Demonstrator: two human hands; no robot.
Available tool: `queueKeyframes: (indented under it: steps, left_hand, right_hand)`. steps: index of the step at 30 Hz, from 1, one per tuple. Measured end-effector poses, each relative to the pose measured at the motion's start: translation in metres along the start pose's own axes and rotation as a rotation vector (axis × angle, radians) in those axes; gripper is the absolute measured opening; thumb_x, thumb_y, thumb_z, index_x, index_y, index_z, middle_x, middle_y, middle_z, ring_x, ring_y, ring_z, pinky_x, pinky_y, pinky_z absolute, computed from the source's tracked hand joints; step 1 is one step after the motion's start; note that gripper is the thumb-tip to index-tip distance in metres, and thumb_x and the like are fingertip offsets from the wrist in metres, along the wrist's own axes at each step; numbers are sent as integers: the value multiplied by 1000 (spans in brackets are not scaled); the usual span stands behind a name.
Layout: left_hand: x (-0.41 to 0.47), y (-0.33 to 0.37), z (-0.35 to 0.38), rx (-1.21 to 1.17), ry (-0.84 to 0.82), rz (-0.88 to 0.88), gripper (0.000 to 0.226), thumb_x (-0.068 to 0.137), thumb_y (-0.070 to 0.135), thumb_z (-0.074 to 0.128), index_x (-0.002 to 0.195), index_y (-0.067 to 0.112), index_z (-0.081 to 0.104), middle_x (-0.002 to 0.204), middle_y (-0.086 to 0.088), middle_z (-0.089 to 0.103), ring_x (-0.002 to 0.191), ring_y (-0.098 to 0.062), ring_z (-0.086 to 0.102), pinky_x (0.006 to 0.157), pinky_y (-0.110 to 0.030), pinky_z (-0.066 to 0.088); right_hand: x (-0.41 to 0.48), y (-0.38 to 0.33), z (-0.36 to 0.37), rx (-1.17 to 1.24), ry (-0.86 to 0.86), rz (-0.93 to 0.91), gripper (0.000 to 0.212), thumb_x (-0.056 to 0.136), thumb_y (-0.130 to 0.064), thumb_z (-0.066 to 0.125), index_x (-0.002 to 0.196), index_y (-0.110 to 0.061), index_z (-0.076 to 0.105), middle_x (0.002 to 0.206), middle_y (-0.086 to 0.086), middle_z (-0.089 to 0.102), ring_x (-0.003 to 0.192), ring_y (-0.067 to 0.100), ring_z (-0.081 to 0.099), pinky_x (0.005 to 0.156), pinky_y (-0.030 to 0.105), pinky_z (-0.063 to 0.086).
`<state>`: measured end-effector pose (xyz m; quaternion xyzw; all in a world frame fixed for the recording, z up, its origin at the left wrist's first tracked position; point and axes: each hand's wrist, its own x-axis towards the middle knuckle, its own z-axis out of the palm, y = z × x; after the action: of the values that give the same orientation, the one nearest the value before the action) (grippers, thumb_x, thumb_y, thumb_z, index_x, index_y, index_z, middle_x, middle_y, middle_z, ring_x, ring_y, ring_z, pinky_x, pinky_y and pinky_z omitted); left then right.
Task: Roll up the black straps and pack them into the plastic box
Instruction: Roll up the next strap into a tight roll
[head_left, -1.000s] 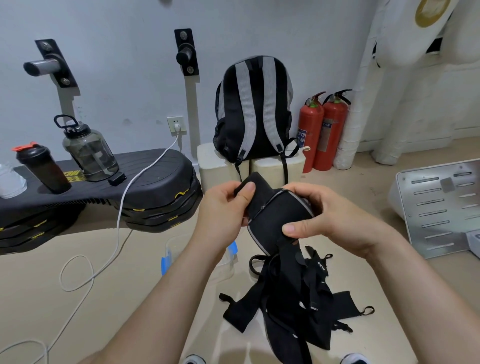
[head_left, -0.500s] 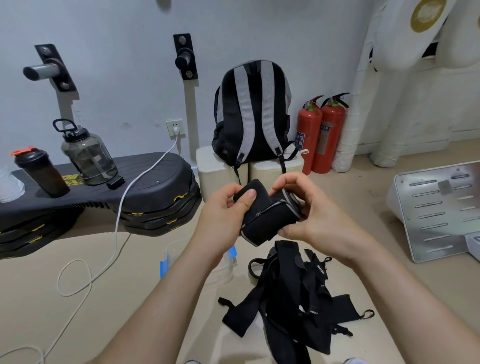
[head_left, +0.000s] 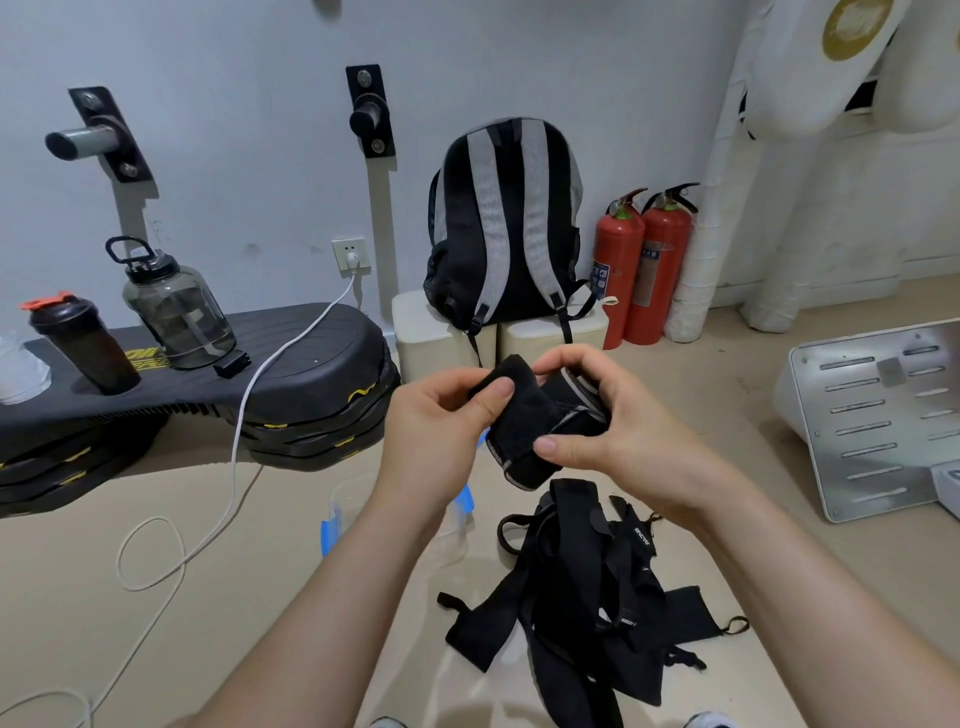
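Both hands hold one rolled black strap (head_left: 524, 431) with a grey edge, up in front of me over the floor. My left hand (head_left: 441, 431) pinches its left end, thumb on top. My right hand (head_left: 608, 431) wraps around its right side, fingers curled over the top. Below them a loose heap of black straps (head_left: 587, 608) lies on the beige floor. The clear plastic box (head_left: 343, 509) with blue clips stands on the floor under my left forearm, mostly hidden by it.
A black and grey backpack (head_left: 506, 223) rests on two white blocks by the wall, next to two red fire extinguishers (head_left: 644, 265). At left, stacked black step platforms (head_left: 291, 384) carry two bottles. A white cable (head_left: 228, 467) trails across the floor. A perforated metal plate (head_left: 878, 426) leans at right.
The hanging tail of the strap has been wound up into the roll, and my right hand's fingers have closed over its top. The roll is tighter and shorter.
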<state>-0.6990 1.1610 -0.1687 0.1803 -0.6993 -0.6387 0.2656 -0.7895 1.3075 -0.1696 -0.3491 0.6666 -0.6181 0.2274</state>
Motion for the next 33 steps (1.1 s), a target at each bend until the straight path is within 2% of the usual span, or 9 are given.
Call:
queueKeyframes:
  steps: [5,10,14,16,20,24,28,30,33]
  left_hand:
    - [2,7,-12,-17,-126,86,29,96,-2,58,104,26,61,76,-7,69,70,-19,62,68,-30,54]
    - [2,6,-24,336,-327,396,66,78,-24,49,112,28,70,114,11,67,112,-14,62,92,-25,52]
    - [7,-1,-27,789,-58,885,44,82,8,74,121,27,70,125,-3,58,109,-19,51,94,-34,47]
    - [6,-1,-23,905,93,1093,28,91,14,69,117,24,72,118,-10,60,100,-24,47,81,-42,49]
    - [1,0,-16,952,285,1320,17,97,12,64,97,16,81,96,-9,71,92,-21,47,68,-39,47]
    - [3,0,-20,1008,384,1319,7,89,10,75,90,14,81,89,-3,72,90,-21,47,65,-38,47]
    - [-4,1,-18,880,269,1272,12,85,-5,71,92,1,79,76,-8,69,68,-25,59,58,-38,48]
    - [-11,3,-15,676,244,1092,23,77,-11,72,92,4,79,77,-5,71,68,-21,63,63,-31,51]
    - [-23,20,-6,333,246,584,40,71,-14,75,83,24,79,71,11,73,68,-4,65,65,-16,50]
  right_hand:
    - [0,-5,-7,-6,-59,-56,64,77,14,73,114,-36,59,104,-1,60,90,15,65,84,45,59]
    - [0,-4,-11,123,-81,-32,67,70,-1,74,120,-41,58,101,4,59,91,24,63,89,53,55]
    - [0,-1,-14,157,-103,4,61,71,-3,75,121,-34,59,100,5,61,92,25,64,92,57,53]
    - [0,-2,-16,172,-110,18,57,71,-4,76,119,-29,61,105,9,62,95,29,67,91,57,55]
    - [-2,-4,-17,220,-148,40,49,70,-6,77,113,-26,67,104,5,67,96,29,70,82,46,59]
    - [-2,-5,-14,186,-170,38,45,70,-7,77,110,-28,69,97,0,69,94,26,70,82,43,59]
    - [-1,-8,-11,136,-144,-8,50,69,-6,78,114,-22,64,97,0,67,92,20,68,80,35,59]
    - [-1,-11,-8,118,-139,-45,52,69,-5,79,114,-24,62,97,-5,67,90,15,68,77,29,57]
    - [-1,-17,-5,35,-114,-128,59,74,7,80,115,-28,57,94,-10,64,86,10,67,76,26,56]
